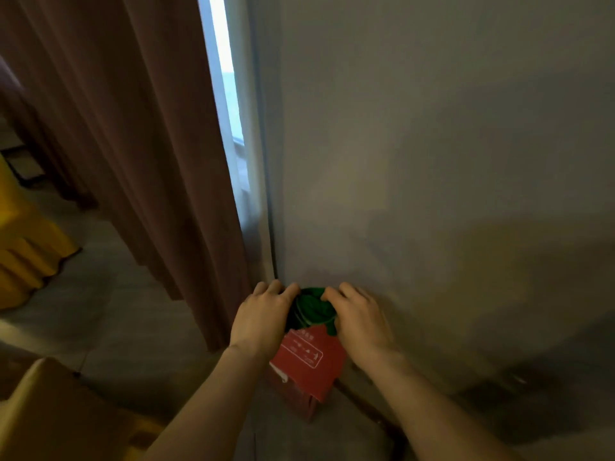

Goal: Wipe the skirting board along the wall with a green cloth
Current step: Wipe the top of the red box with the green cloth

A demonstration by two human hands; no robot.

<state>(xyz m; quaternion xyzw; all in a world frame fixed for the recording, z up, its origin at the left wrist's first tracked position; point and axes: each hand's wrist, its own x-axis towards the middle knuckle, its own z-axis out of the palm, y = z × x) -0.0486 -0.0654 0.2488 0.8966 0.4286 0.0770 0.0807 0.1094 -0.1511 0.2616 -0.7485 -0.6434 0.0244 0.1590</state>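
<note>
The green cloth is bunched at the foot of the wall, pinched from both sides by the left hand and right hand, directly above a red box. Skirting board runs beside the box. Risk: the box blocks the stroke; the curtain hanging close by could snag.

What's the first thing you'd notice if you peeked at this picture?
Two hands, the left hand and the right hand, bunch a green cloth low against the grey wall. Just below sits a red box on the floor, and a brown curtain hangs to the left.
</note>
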